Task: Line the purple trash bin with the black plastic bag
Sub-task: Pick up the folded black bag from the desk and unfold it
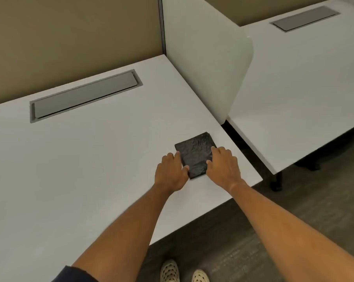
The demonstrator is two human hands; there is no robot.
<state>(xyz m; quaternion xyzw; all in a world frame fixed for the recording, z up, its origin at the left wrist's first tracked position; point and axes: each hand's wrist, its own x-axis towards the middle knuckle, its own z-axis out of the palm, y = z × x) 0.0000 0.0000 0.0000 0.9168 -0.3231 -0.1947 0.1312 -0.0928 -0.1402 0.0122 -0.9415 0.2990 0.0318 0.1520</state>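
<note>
Hands flank the bag (pixel 194 154): left hand (pixel 170 171) and right hand (pixel 223 166), fingers spread, touch its sides, neither gripping. It lies folded near the desk (pixel 90 159) corner. Bin unseen; unfolding and lining remain, I judge.

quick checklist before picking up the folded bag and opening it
1. Bag folded flat on the desk: ok.
2. Left hand at the bag's left edge, fingers touching: ok.
3. Right hand at the bag's right edge, fingers on it: ok.
4. Firm grip on the bag: not ok, both hands lie open, nothing pinched.
5. Bag lies near the desk's front right corner, fully on the top: ok.
6. Purple bin within reach: cannot tell, it is not in view.
</note>
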